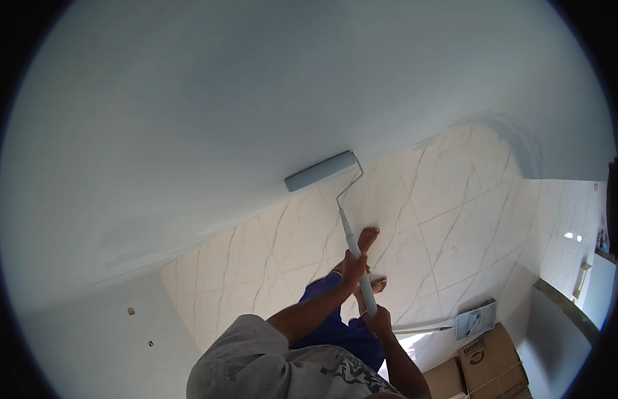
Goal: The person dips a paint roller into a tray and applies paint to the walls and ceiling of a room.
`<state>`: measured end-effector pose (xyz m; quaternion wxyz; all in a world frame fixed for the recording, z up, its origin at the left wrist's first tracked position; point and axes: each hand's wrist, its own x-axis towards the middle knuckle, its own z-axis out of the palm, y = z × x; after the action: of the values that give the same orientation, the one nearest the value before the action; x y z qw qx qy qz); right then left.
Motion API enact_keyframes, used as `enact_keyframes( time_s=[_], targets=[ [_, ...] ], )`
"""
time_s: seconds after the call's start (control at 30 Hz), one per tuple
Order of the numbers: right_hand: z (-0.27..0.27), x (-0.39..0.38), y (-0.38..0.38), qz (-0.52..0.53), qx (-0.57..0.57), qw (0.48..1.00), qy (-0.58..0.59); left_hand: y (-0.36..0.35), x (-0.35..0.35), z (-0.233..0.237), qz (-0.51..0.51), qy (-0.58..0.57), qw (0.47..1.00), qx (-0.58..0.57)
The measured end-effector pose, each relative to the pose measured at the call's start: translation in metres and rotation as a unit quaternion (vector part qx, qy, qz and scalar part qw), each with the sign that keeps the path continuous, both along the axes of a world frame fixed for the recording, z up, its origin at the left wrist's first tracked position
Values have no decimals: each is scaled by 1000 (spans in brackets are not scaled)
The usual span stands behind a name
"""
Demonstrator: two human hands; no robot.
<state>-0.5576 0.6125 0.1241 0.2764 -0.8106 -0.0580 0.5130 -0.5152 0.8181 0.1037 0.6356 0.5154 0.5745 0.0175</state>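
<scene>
A paint roller (320, 171) with a long grey-blue sleeve lies along the lower part of the pale grey-blue wall (269, 86). Its bent wire frame runs down to a light-coloured extension handle (349, 229). My left hand (354, 267) is wrapped round the middle of this handle, fingers closed. Lower down, my right hand (378, 322) grips the handle near its bottom end. Darker patches show on the wall at the lower left and near the curved edge on the right. My bare feet (368, 238) stand on the floor below the roller.
Marbled white tiles (448, 199) cover the floor. Behind me on the right are a paint tray (476, 319) and cardboard boxes (493, 364). A curved wall end (561, 146) juts in at the right. The left wall has a small brownish outlet opening (131, 311).
</scene>
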Motion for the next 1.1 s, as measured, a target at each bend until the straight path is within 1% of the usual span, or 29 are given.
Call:
enact_keyframes(
  time_s=[0.03,0.1,0.13,0.17,0.2,0.27,0.3,0.33,0.37,0.4,0.43,0.47,0.5,0.53,0.57,0.63,0.67,0.73,0.77,0.8,0.83,0.87,0.93,1.0,1.03,1.07,1.1],
  targets=[
    [-17,-4,3,2,-4,1000,6,4,-1,-22,6,13,1000,-8],
    [-44,-9,16,-31,47,998,-15,17,-8,-75,11,24,999,-20],
    [-56,-11,23,-32,42,999,-9,21,-11,-93,15,32,999,-29],
    [-69,-11,32,-20,65,996,-62,31,-8,-105,28,48,997,-49],
    [-76,-11,39,-7,92,989,-118,40,-3,-109,40,61,995,-66],
    [-88,0,59,-29,41,999,-10,59,2,-128,47,59,990,-121],
    [-77,16,72,-32,-5,996,80,57,3,-131,48,60,989,-123],
    [-80,18,70,-33,-6,996,79,58,8,-138,70,64,989,-113],
    [-86,24,71,-34,8,998,45,62,15,-152,91,74,987,-108],
    [-82,29,66,-34,28,999,5,53,14,-150,68,69,991,-95],
    [-98,16,42,7,31,998,-50,42,9,-149,45,58,994,-77],
    [-68,26,36,-5,-5,1000,24,29,10,-116,39,28,997,-54],
    [-26,38,28,-17,-42,994,98,14,5,-95,4,18,1000,-19],
    [1,46,18,-9,-2,997,78,1,9,-61,36,7,999,-19],
    [21,45,5,-2,38,998,58,-8,10,-28,12,17,1000,-22],
    [51,32,-20,9,64,998,21,-26,15,54,4,-14,1000,13],
    [61,31,-24,21,78,997,-6,-29,20,85,2,-27,999,24],
    [112,48,-8,10,94,996,-5,-32,30,139,17,-89,994,57],
    [132,57,1,-13,99,995,1,-29,37,166,8,-111,992,65],
    [154,41,-19,-33,116,993,-6,-54,20,194,7,-136,987,83],
    [165,62,0,-37,117,992,-9,-37,43,210,2,-154,982,107],
    [174,67,5,-50,142,988,-36,-33,49,225,0,-179,975,133],
    [187,80,14,-59,171,981,-70,-25,62,259,10,-216,968,126],
    [196,98,32,-38,185,977,-97,-9,76,301,21,-250,961,115],
    [205,107,45,-38,186,977,-101,0,85,327,13,-272,949,158],
    [217,114,62,-46,214,965,-145,9,91,349,6,-292,935,200],
    [227,123,78,-54,244,950,-189,20,99,368,6,-294,934,201]
  ],
)
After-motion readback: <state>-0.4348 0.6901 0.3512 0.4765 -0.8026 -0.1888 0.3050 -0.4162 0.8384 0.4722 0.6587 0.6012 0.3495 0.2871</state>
